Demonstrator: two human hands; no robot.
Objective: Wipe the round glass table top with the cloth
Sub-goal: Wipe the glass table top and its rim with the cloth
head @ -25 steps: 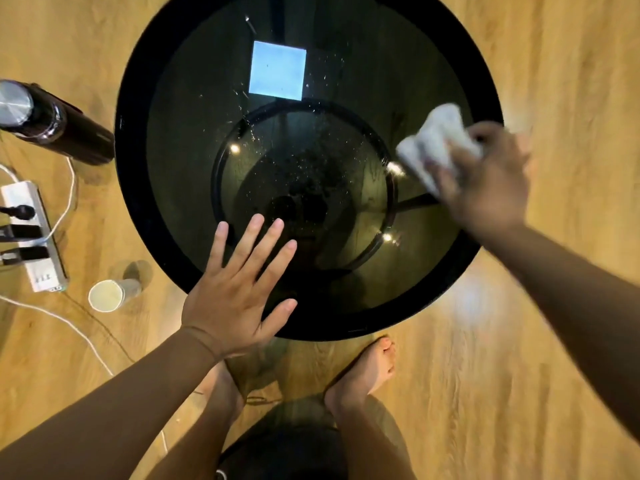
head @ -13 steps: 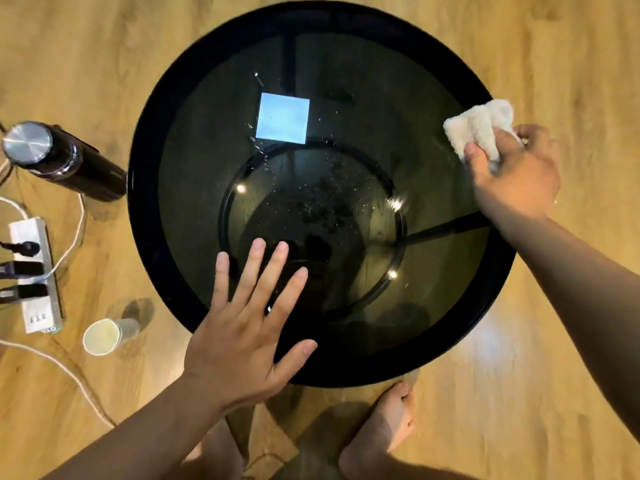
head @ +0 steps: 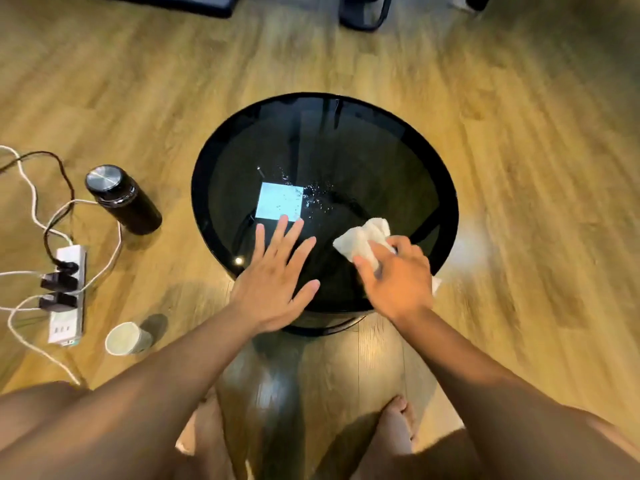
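1. White cloth (head: 360,239) lies bunched on the dark glass counter (head: 363,150), lower right of centre, under the right hand (head: 398,282); its fingers (head: 382,249) curl round the cloth, pinching it.
2. Left hand (head: 273,278) lies flat on the glass at the near rim, fingers (head: 289,233) spread, holding nothing.
3. I see droplets (head: 317,197) beside a square light reflection (head: 280,206), mid-frame.
4. Left of frame, on the wood floor (head: 519,237): black flask (head: 124,200), power strip (head: 67,292), paper cup (head: 126,337).

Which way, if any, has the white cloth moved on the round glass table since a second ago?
Yes: the white cloth, in the right hand, moved inward from the right rim of the round glass table top, toward the person.
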